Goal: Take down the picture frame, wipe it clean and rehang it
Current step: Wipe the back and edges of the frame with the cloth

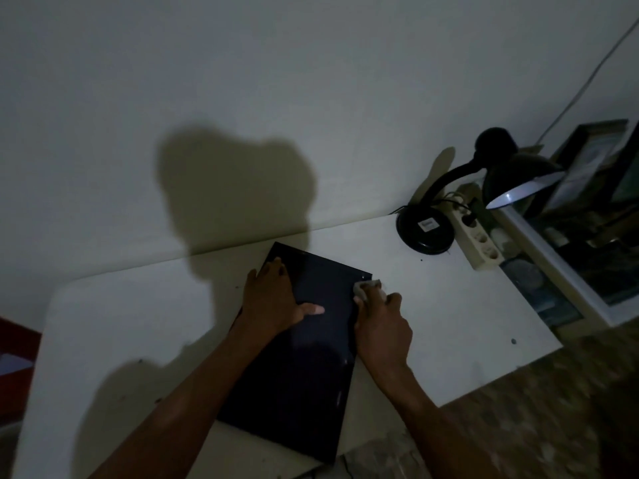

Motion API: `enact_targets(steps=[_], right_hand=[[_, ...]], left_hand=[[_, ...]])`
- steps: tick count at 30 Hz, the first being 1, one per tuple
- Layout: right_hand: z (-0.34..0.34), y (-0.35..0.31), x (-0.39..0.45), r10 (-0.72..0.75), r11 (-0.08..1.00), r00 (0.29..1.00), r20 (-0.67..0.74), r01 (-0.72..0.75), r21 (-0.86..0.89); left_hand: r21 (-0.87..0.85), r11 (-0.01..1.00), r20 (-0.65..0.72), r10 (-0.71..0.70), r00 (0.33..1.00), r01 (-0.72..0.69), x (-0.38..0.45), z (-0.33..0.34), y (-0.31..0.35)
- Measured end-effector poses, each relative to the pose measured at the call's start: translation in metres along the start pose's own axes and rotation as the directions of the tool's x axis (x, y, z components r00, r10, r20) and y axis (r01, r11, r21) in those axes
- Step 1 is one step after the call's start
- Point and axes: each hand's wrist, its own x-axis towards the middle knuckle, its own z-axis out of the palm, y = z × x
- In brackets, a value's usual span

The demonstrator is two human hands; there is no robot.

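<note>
- I see the picture frame (304, 357) lying flat on the white table (138, 323), a dark, glossy rectangle set at a slant, its near corner jutting past the table's front edge.
- Its surface looks almost black in this dim light; I cannot make out any picture in it, only a few faint glints along the right edge.
- My left hand (276, 299) rests flat on the frame's upper left part, fingers relaxed and spread, thumb stretched out across the dark face.
- My right hand (383, 326) is clenched round a small grey cloth (366, 288), pressing it against the frame's upper right edge near the far corner.
- At the table's far right stands a black desk lamp (484, 188); its round base carries a small white label, too blurred for me to read.
- A white power strip (479, 236) lies just beside the lamp base.
</note>
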Motion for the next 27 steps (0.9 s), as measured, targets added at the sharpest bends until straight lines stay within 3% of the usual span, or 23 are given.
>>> enact_targets(steps=[9,17,22,27], right_hand=[[-0.014,-0.010,0.038,0.021,0.999,0.999,0.029,-0.020,-0.025],[-0.007,0.004,-0.022,-0.051,0.998,0.996,0.077,0.053,-0.028],[-0.017,-0.001,-0.002,-0.009,0.999,0.997,0.074,0.007,0.034],[-0.011,0.004,-0.054,-0.012,1.000,0.998,0.066,0.010,0.023]], left_hand=[[0.092,0.996,0.034,0.004,0.999,-0.007,0.003,-0.002,0.002],[0.095,0.996,0.040,-0.004,0.999,0.000,0.001,-0.002,0.004],[0.064,0.998,0.039,-0.012,0.999,0.009,-0.006,0.000,0.005],[0.011,1.000,0.017,-0.016,1.000,0.015,-0.012,0.002,0.004]])
